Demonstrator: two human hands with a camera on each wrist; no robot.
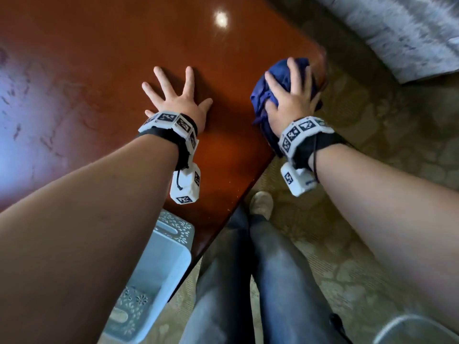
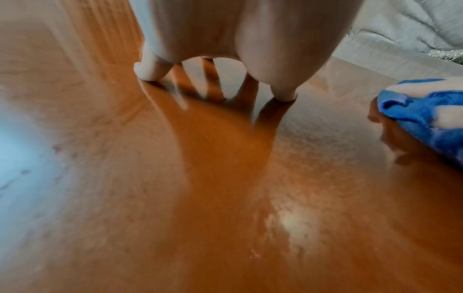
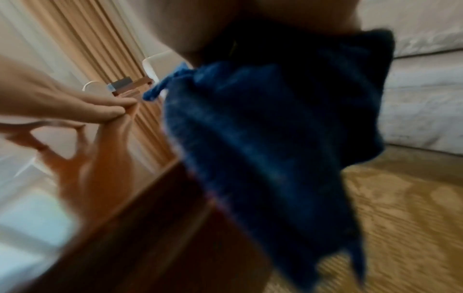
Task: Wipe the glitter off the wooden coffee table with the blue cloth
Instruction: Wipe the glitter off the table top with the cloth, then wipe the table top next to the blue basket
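One glossy wooden coffee table [image 1: 104, 58], patterned carpet [image 1: 397, 145].

A pale blue plastic basket [image 1: 159, 259] with a lacy pattern on its rim is sitting low beside the near edge, under the left forearm. A patterned beige carpet [image 1: 372, 219] is lying under the right forearm. A grey-white sofa [image 1: 397, 33] is standing beyond the gripped side. Orange-beige curtains [image 3: 100, 49] are hanging far behind, blurred.

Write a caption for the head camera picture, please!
Right hand grips crumpled blue cloth at shiny wooden coffee table's edge.
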